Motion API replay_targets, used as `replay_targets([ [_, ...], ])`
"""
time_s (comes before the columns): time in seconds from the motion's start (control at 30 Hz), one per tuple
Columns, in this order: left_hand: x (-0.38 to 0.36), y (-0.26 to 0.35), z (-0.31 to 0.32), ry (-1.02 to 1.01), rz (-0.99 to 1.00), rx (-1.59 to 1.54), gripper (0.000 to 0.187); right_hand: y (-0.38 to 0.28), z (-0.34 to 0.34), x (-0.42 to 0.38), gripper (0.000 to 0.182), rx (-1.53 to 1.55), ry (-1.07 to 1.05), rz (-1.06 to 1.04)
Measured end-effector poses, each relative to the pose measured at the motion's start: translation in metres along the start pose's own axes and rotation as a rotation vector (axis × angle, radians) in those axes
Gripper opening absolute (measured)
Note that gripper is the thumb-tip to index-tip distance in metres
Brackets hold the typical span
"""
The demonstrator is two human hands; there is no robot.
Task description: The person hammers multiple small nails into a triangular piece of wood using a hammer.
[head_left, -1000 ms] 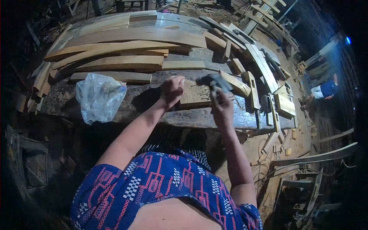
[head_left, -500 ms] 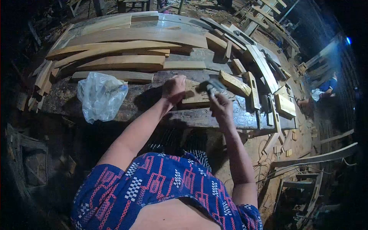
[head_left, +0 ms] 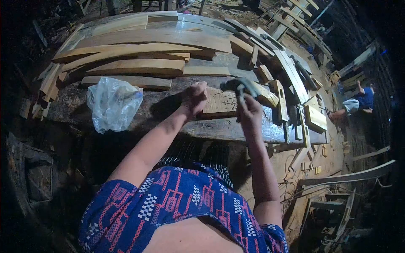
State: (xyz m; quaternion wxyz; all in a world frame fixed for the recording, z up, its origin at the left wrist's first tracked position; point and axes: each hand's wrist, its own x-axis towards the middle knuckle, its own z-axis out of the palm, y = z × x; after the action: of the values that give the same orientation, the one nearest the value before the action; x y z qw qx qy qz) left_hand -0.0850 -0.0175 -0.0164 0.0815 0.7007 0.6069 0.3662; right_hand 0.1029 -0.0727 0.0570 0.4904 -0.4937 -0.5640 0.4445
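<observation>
A wooden block [head_left: 217,108] with several nails standing in its top lies on the workbench near the front edge. My left hand [head_left: 195,98] is closed at the block's left end; whether it pinches a nail is too small to tell. Wrapped round a hammer's handle, my right hand [head_left: 250,111] is at the block's right side. The hammer [head_left: 241,86] has its dark head raised over the block's far edge. A clear plastic bag [head_left: 113,105] rests on the bench to the left of my left hand.
Long curved boards [head_left: 135,66] lie across the back of the workbench [head_left: 152,114]. More timber pieces and a notched block [head_left: 314,118] are at its right. Another person [head_left: 363,97] sits on the floor at the far right, near scattered offcuts.
The hammer head has moved slightly up and is sharper, uncovering nails in the block. At the far right, the other person has raised an arm and shows more fully.
</observation>
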Motion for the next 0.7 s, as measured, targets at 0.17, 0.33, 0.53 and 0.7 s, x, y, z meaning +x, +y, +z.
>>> replay_targets([
  [0.17,0.003,0.003,-0.002,-0.027,-0.058,-0.058,0.024,0.009,-0.001,-0.012,0.024,-0.295,-0.059,0.173],
  [0.33,-0.008,-0.027,0.008,-0.042,0.127,-0.341,0.038,-0.014,0.012,-0.031,0.022,-0.021,0.036,0.070],
  [0.53,-0.016,-0.010,-0.017,0.280,-0.094,-0.328,0.017,0.023,-0.001,-0.023,0.019,-0.140,-0.028,0.137],
  [0.7,-0.084,-0.029,-0.120,-0.011,-0.098,-1.004,0.021,-0.003,-0.039,-0.038,0.019,-0.119,0.275,-0.020],
])
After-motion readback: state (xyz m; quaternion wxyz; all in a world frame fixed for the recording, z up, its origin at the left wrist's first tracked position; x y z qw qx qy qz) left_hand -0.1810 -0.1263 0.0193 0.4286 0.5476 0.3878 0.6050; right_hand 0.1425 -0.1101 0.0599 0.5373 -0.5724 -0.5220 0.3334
